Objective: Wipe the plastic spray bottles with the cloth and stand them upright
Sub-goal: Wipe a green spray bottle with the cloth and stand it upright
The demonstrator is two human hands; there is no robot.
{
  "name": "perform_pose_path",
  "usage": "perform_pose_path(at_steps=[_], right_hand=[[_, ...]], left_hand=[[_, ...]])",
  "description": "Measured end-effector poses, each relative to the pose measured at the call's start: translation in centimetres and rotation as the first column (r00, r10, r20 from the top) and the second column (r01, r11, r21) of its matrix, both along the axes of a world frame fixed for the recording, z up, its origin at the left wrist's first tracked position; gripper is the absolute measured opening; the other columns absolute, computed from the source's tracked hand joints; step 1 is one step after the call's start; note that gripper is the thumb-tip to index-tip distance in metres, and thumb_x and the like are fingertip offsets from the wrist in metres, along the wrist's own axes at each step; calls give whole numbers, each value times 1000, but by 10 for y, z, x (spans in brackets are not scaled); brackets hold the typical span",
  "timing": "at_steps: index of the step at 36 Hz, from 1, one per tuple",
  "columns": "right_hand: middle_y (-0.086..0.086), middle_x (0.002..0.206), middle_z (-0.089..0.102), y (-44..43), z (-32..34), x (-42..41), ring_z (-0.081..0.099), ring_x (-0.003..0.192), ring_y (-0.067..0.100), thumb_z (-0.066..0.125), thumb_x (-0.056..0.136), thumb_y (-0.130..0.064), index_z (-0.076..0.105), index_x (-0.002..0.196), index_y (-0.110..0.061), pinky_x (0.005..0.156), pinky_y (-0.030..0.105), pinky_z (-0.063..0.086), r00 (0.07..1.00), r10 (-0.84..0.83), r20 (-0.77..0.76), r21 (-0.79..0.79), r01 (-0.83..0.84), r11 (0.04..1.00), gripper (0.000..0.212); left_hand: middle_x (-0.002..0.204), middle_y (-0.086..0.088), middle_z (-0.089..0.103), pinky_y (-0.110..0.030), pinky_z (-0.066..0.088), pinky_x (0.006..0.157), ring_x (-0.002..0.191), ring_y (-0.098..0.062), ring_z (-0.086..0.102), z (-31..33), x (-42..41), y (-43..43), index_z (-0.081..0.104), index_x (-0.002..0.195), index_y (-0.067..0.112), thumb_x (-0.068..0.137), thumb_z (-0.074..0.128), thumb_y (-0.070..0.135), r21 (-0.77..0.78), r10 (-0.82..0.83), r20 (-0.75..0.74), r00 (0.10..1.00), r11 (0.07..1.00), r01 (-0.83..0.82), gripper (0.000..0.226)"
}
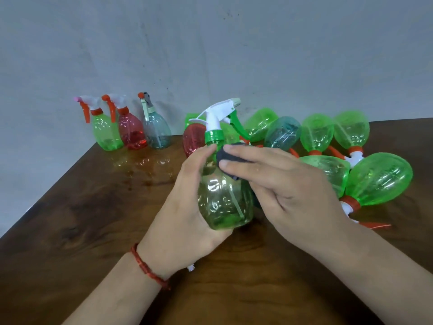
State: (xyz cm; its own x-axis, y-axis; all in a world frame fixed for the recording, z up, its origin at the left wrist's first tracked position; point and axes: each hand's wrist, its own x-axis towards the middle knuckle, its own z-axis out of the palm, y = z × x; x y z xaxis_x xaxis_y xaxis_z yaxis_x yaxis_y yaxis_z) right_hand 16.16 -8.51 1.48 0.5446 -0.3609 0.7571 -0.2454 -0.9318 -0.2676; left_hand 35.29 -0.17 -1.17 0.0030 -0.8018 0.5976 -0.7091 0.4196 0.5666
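My left hand (180, 207) grips a clear green spray bottle (222, 202) with a white trigger head and green collar, held upright above the table. My right hand (276, 184) presses a dark grey cloth (226, 164) against the bottle's shoulder, fingers fairly straight over it. Three bottles stand upright at the back left: a green one (105, 132), a red one (132, 132) and a grey-blue one (158, 130). Several bottles lie on their sides at the right, mostly green (377, 179), plus a red one (193, 139) and a grey-blue one (282, 133).
The dark wooden table (82, 207) ends at a left edge running diagonally. A grey wall stands behind it. A red thread bracelet (146, 268) circles my left wrist.
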Motion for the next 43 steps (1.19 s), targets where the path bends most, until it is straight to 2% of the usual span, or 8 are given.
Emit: perform_pose_path(at_steps=[9, 16, 18, 22, 26, 31, 35, 43], right_hand=[[-9, 145, 65, 11, -13, -5, 60, 127, 22, 56, 101, -2, 78, 126, -20, 112, 27, 46, 973, 103, -205, -151, -135, 979, 37], [-8, 145, 64, 12, -13, -7, 56, 124, 24, 55, 100, 2, 76, 129, -20, 112, 24, 43, 961, 115, -253, -201, -168, 965, 42], [-6, 145, 64, 12, -13, -7, 55, 123, 23, 55, 101, 4, 76, 129, -18, 111, 23, 41, 967, 112, -227, -199, -159, 967, 42], [-8, 146, 63, 12, -15, -6, 54, 120, 21, 61, 100, 6, 76, 130, -19, 109, 26, 44, 989, 69, -130, -131, -86, 988, 42], [-12, 147, 62, 17, -14, -2, 54, 121, 18, 55, 106, -4, 75, 132, -22, 107, 23, 44, 1000, 1, -9, -33, -1, 999, 37], [-11, 148, 62, 13, -14, -1, 58, 135, 15, 58, 104, 3, 72, 135, -23, 113, 36, 47, 988, -38, 148, 146, 16, 989, 43], [-9, 145, 65, 10, -14, -2, 60, 136, 6, 59, 102, 9, 75, 130, -20, 115, 34, 49, 970, -44, 238, 287, -27, 958, 44], [-6, 151, 60, 14, -15, -6, 57, 139, 4, 59, 101, 11, 73, 135, -18, 112, 26, 49, 987, -3, 161, 135, -19, 991, 46]], left_hand=[[154, 3, 51, -39, 53, 113, 139, -19, 58, 1, 11, 2, 27, 164, 28, 72, 93, 38, 46, 121, -93, 988, 992, -117, 113], [151, 22, 47, -7, 42, 107, 139, 8, 49, 7, 3, 5, 34, 160, 25, 66, 96, 27, 49, 138, -192, 972, 990, -131, 113], [151, 17, 50, -12, 46, 106, 138, 5, 52, 6, 0, 5, 34, 160, 24, 68, 93, 22, 34, 134, -201, 970, 991, -130, 110], [154, -3, 52, -41, 50, 115, 142, -24, 56, -1, 3, 2, 32, 163, 23, 73, 97, 21, -13, 109, -109, 988, 994, -111, 111], [155, -7, 48, -34, 43, 121, 147, -24, 50, -1, -4, 1, 37, 160, 7, 76, 93, 32, -85, 61, -1, 998, 994, -61, 103], [160, -10, 43, -39, 34, 128, 156, -27, 39, -1, -10, -1, 37, 158, 3, 81, 88, 35, -134, 12, 112, 994, 991, 3, 98], [162, -13, 41, -45, 34, 128, 158, -28, 35, -5, -11, -3, 36, 159, 2, 81, 94, 28, -116, 5, 173, 985, 993, 16, 101], [159, -8, 45, -36, 35, 127, 154, -24, 41, -3, -10, -1, 38, 158, 3, 79, 92, 35, -170, 57, 112, 992, 985, -37, 102]])
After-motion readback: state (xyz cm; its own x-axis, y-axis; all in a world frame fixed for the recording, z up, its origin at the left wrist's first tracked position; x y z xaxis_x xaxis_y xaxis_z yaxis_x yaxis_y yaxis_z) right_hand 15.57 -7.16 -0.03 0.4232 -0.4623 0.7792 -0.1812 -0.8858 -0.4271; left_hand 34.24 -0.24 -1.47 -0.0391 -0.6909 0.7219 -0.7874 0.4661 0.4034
